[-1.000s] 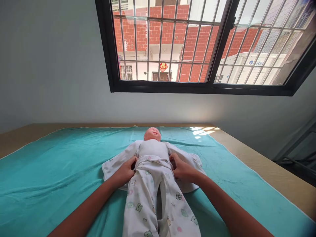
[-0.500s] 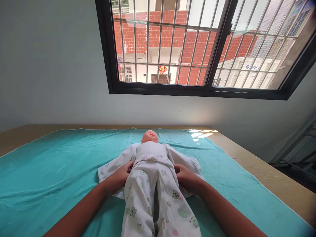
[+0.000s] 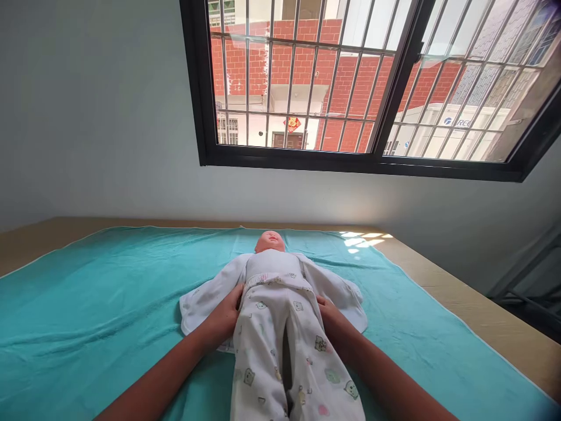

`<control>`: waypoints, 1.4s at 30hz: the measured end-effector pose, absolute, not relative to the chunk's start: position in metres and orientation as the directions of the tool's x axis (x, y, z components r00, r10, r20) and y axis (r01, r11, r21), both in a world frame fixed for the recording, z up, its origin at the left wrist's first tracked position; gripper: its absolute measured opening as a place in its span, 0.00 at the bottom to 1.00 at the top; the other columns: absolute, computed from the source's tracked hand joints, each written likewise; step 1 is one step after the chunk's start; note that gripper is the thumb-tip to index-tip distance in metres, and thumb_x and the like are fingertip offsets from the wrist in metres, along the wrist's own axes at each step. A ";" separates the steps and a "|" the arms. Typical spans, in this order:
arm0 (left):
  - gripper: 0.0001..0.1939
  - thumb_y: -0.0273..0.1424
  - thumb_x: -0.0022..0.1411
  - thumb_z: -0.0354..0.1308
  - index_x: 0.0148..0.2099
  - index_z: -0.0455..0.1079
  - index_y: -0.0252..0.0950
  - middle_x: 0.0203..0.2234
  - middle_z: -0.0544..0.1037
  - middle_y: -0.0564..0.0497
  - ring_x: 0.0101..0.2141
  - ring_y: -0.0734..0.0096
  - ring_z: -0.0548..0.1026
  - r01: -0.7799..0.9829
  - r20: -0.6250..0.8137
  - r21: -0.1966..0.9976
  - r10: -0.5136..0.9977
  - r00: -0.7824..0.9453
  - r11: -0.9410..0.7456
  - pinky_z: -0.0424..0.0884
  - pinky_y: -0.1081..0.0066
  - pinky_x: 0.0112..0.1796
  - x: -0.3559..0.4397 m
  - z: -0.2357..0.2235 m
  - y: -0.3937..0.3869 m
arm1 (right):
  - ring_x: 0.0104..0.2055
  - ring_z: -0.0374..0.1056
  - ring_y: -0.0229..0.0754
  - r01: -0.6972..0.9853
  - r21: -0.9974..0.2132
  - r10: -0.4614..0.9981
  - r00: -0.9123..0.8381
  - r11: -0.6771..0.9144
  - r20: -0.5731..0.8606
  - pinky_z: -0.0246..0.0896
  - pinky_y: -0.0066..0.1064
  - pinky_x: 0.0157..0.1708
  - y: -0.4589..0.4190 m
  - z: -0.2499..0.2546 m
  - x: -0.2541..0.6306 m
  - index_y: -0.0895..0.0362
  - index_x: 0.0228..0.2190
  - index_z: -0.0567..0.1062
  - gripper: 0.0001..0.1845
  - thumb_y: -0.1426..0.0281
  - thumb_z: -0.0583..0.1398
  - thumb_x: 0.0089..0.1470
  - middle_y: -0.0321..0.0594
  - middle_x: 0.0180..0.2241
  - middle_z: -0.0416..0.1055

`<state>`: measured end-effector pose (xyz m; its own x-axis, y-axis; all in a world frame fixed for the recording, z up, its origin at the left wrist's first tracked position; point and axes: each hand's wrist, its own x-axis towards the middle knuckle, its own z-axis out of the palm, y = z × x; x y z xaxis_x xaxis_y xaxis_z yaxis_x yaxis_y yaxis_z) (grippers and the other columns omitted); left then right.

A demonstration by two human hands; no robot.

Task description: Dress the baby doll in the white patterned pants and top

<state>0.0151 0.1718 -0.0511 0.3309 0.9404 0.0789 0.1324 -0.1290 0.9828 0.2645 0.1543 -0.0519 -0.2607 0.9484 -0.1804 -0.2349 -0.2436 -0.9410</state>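
A baby doll (image 3: 270, 241) lies on its back on a teal towel (image 3: 87, 304), head towards the window. It wears white trousers (image 3: 280, 345) printed with small animals, and an open white top (image 3: 205, 298) is spread under it. My left hand (image 3: 224, 318) grips the trousers at the doll's left-side hip, fingers curled into the cloth. At the other hip my right hand (image 3: 331, 318) holds the trousers, its fingers tucked against the cloth.
The towel covers a wooden platform (image 3: 460, 292) that runs to a grey wall. A barred black-framed window (image 3: 363, 88) is above. The platform's right edge drops off beside a dark metal frame (image 3: 530, 304).
Both hands slid from the waistband down to the doll's hips, staying closed on the trousers. The view shifted slightly.
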 end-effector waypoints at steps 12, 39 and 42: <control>0.15 0.29 0.46 0.62 0.39 0.70 0.38 0.41 0.78 0.50 0.44 0.58 0.73 0.044 0.009 0.999 0.956 0.292 -0.022 0.68 0.62 0.49 0.019 -0.044 0.166 | 0.35 0.67 0.48 -0.002 -0.999 0.997 -0.054 -0.047 -0.047 0.62 0.36 0.38 0.167 -0.058 0.264 0.56 0.26 0.75 0.15 0.65 0.70 0.32 0.37 0.28 0.75; 0.12 0.39 0.60 0.59 0.44 0.74 0.42 0.52 0.71 0.46 0.56 0.55 0.64 0.556 0.419 0.608 0.824 0.381 -0.566 0.58 0.56 0.58 0.034 -0.005 0.184 | 0.38 0.64 0.43 0.379 -0.762 0.851 -0.243 0.525 0.465 0.58 0.33 0.37 0.176 -0.045 0.285 0.54 0.23 0.65 0.08 0.71 0.57 0.52 0.39 0.36 0.71; 0.11 0.40 0.56 0.62 0.40 0.72 0.42 0.54 0.71 0.48 0.54 0.55 0.66 0.575 0.324 0.496 0.752 0.573 -0.651 0.63 0.59 0.53 0.043 0.017 0.185 | 0.35 0.64 0.44 0.536 -0.604 0.802 -0.301 0.590 0.516 0.56 0.35 0.38 0.176 -0.046 0.286 0.52 0.25 0.66 0.06 0.73 0.54 0.54 0.40 0.35 0.72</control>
